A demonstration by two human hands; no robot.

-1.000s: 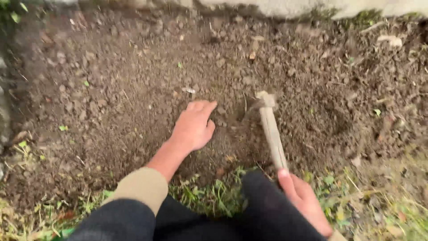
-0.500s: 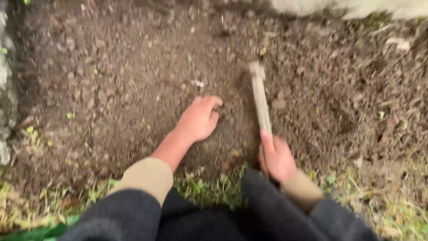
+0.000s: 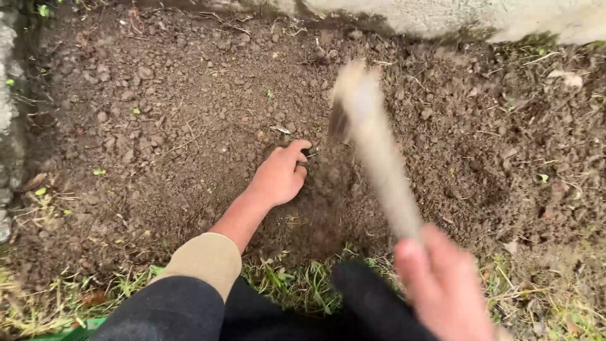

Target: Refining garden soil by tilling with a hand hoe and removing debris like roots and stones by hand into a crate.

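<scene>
Hands working bare garden soil [image 3: 158, 139]

The left hand [image 3: 278, 177] rests on the dirt, fingers together and curled; the right hand [image 3: 445, 284] grips a blurred wooden-handled tool [image 3: 372, 139].

Soil [image 3: 177, 126]: you worked dark, crumbly, matt earth, rough with clods.
Tool handle [image 3: 385, 170]: you gripped pale, dull wood, blurred.
Wall [image 3: 480, 16]: rough grey concrete.
Sleeve cuff [image 3: 205, 259]: soft beige cloth.

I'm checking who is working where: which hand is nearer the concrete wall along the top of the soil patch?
Left. The left hand rests on the soil mid-patch, well below the wall. The right hand grips the wooden handle lower down, by the grass.
</scene>
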